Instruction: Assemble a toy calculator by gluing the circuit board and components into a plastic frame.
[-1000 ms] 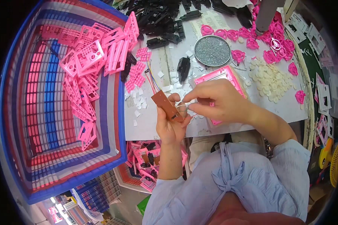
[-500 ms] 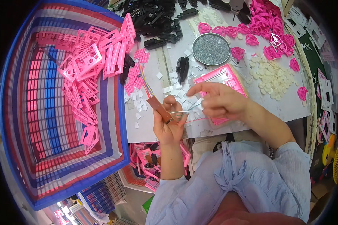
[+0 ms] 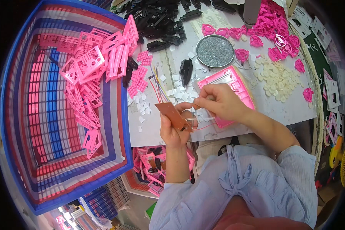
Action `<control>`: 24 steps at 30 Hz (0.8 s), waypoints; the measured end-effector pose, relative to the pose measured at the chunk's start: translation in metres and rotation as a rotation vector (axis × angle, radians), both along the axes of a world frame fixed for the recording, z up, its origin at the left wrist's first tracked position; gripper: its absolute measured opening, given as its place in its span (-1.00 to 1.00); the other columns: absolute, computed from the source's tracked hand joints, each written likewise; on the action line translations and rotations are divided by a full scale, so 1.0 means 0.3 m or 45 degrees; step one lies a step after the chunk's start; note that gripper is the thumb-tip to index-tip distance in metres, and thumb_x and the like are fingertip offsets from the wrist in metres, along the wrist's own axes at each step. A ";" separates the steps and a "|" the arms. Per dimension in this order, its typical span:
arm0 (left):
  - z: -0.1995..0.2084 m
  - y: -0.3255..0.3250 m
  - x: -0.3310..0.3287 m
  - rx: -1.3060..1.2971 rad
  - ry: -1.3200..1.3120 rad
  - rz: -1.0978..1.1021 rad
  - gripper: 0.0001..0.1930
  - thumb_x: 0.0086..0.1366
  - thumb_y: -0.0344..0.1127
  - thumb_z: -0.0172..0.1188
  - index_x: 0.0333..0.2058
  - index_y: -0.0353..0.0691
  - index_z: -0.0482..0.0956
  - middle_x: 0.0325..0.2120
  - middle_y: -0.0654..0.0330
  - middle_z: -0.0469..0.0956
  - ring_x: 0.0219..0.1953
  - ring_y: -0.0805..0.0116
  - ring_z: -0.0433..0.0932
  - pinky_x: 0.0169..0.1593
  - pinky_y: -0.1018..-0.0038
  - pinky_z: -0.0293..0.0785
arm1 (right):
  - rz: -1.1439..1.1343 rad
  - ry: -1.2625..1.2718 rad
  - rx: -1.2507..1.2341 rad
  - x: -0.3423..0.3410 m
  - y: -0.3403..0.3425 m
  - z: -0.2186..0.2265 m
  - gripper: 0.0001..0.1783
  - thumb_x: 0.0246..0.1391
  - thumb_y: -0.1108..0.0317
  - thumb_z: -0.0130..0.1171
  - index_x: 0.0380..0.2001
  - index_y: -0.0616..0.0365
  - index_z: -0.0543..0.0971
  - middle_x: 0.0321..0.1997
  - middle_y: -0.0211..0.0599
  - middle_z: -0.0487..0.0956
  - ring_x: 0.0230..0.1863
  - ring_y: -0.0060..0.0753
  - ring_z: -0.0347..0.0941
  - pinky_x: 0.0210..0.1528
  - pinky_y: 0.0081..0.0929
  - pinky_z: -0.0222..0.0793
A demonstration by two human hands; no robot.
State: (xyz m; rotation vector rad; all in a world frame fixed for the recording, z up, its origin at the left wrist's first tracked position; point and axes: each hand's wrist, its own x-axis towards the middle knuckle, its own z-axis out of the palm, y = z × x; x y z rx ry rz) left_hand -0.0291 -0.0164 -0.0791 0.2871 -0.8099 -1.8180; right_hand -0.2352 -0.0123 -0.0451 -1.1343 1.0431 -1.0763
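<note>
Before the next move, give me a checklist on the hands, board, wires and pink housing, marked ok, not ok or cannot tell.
1. Brown board held in the left hand: ok.
2. Right hand gripping a wire: cannot tell; what its fingers pinch is hidden.
3. Coloured wires at the board's far end clear of both hands: ok.
4. Pink housing in full view: not ok; the right hand covers part.
5. Black part apart from both hands: ok.
</note>
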 end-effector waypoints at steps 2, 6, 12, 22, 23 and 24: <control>0.013 0.002 0.005 0.018 0.008 -0.026 -0.43 0.53 0.15 -0.25 0.18 -0.24 0.32 -0.05 -0.28 0.52 -0.40 0.12 0.62 -0.44 0.32 0.52 | 0.248 0.189 0.067 -0.021 -0.031 -0.001 -0.62 0.26 0.15 0.16 -0.44 0.30 0.62 -0.69 -0.40 0.52 -0.73 -0.60 0.36 -0.63 -0.56 0.26; 0.036 0.004 0.039 -0.020 -0.104 -0.056 -0.53 0.56 0.11 -0.30 0.04 -0.14 0.37 -0.31 -0.08 0.56 -0.49 0.26 0.48 -0.44 0.40 0.43 | 0.680 0.243 0.323 -0.038 -0.057 0.016 -0.52 0.30 0.09 0.14 -0.60 0.23 0.57 -0.70 -0.47 0.43 -0.70 -0.67 0.32 -0.64 -0.53 0.20; 0.062 -0.015 0.043 -0.084 -0.267 0.132 -0.60 0.58 0.07 -0.31 -0.09 -0.07 0.40 -0.62 0.22 0.33 -0.59 0.35 0.19 -0.44 0.43 0.14 | 0.927 -0.113 0.332 -0.097 0.023 -0.002 -0.51 0.35 0.02 0.07 -0.41 0.26 0.63 -0.78 -0.53 0.33 -0.74 -0.70 0.21 -0.65 -0.56 0.09; 0.013 -0.009 0.038 0.067 0.326 -0.266 -0.38 0.56 0.09 -0.37 0.28 -0.37 0.12 0.03 -0.31 0.39 -0.09 -0.28 0.63 -0.79 0.49 0.56 | 1.108 -0.375 0.510 -0.215 0.150 0.097 -0.57 0.41 0.14 0.00 -0.38 0.26 0.63 -0.75 -0.56 0.36 -0.74 -0.76 0.20 -0.65 -0.64 0.07; 0.011 0.008 0.038 0.161 0.309 -0.264 -0.38 0.56 0.09 -0.38 0.29 -0.37 0.11 0.05 -0.30 0.37 -0.10 -0.29 0.63 -0.78 0.47 0.58 | 0.997 -0.244 0.472 -0.218 0.164 0.105 -0.56 0.42 0.12 -0.01 -0.38 0.26 0.63 -0.75 -0.54 0.37 -0.74 -0.75 0.21 -0.65 -0.64 0.08; 0.021 0.025 0.022 0.257 0.297 -0.269 -0.38 0.56 0.08 -0.38 0.29 -0.37 0.10 0.06 -0.29 0.35 -0.10 -0.30 0.62 -0.76 0.45 0.61 | 0.877 -0.112 0.436 -0.223 0.185 0.112 -0.54 0.42 0.11 -0.02 -0.38 0.26 0.63 -0.75 -0.53 0.38 -0.74 -0.74 0.22 -0.65 -0.64 0.09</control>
